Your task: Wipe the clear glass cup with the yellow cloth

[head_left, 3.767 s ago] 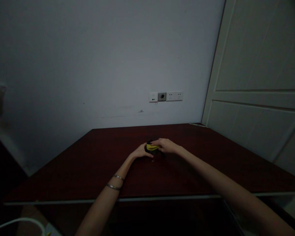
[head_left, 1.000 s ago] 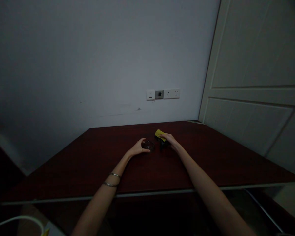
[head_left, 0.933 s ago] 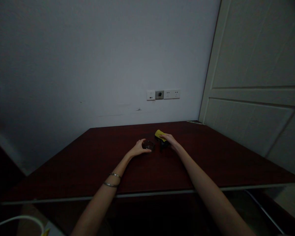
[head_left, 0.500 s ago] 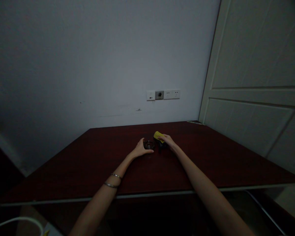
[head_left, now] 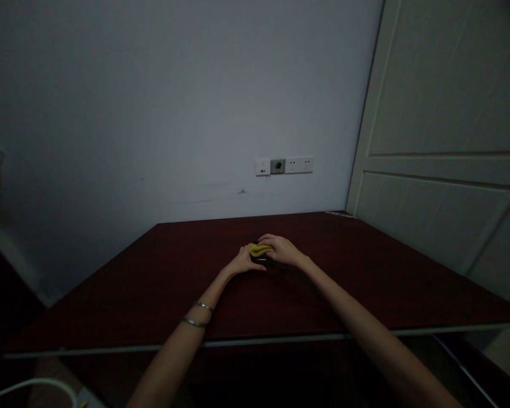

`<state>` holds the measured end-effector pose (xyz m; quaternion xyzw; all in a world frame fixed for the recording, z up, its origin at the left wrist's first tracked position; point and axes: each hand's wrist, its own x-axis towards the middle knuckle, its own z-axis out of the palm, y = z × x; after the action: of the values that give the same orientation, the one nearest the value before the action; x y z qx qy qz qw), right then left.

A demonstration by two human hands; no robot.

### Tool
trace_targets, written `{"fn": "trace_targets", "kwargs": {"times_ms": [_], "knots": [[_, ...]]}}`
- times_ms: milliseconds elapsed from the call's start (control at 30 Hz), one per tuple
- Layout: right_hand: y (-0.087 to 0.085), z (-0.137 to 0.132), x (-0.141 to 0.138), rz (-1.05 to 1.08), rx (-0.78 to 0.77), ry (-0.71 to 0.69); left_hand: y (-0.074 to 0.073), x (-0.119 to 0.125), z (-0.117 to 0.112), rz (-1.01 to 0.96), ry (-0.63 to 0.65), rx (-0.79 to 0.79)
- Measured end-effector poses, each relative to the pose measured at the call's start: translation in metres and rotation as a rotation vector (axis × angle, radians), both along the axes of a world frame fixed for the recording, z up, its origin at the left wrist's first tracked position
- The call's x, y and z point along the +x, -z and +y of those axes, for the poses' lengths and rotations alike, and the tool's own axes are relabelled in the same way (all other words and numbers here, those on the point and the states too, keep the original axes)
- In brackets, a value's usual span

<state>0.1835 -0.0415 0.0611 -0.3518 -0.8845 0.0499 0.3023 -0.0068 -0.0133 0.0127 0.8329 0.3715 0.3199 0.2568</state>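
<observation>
My left hand (head_left: pixel 241 261) curves around the side of a small, round, clear glass dish (head_left: pixel 259 260), thumb at the near side. The dish stands on the dark red table and looks like an ashtray. A folded yellow cloth (head_left: pixel 260 250) lies over its top, pressed there by my right hand (head_left: pixel 283 251). The right fingers reach across the cloth from the right. Most of the dish is hidden by the cloth and both hands.
The dark red tabletop (head_left: pixel 187 283) has a pale front edge. Behind it rises a white wall with sockets (head_left: pixel 298 165) and a switch plate (head_left: pixel 262 166). A panelled door (head_left: pixel 442 215) stands at the right. A white cable (head_left: pixel 46 382) curves at the lower left.
My right hand has moved left with the yellow cloth, from beside the glass dish onto its top. My left hand has stayed around the dish. The view has shifted slightly.
</observation>
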Motion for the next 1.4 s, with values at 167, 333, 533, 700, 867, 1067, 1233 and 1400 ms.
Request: {"fn": "trace_targets", "kwargs": {"times_ms": [167,333,533,700,867,1067,1233,1400], "knots": [[-0.008,-0.01,-0.005,-0.38,0.057,0.086,0.001,0.001,-0.004,0.149,-0.159,0.061],[-0.019,-0.009,-0.002,-0.583,0.028,-0.037,0.001,0.001,-0.004,0.055,-0.133,-0.029],[-0.024,-0.007,-0.011,-0.636,-0.172,0.072,-0.002,0.002,-0.007,0.02,-0.128,-0.047],[-0.023,-0.002,-0.035,-0.57,-0.226,0.232,-0.005,0.001,-0.01,0.042,-0.167,-0.036],[-0.027,0.012,-0.053,-0.355,-0.46,0.24,-0.003,0.001,-0.008,0.077,-0.203,-0.029],[-0.031,0.032,-0.046,-0.227,-0.642,0.179,-0.003,0.002,-0.008,0.147,-0.275,-0.033],[-0.022,0.03,-0.021,0.018,-0.79,0.108,-0.004,0.001,-0.009,0.186,-0.277,0.005],[-0.002,0.031,0.0,0.287,-0.936,0.089,-0.006,0.001,-0.011,0.167,-0.251,-0.004]]}}
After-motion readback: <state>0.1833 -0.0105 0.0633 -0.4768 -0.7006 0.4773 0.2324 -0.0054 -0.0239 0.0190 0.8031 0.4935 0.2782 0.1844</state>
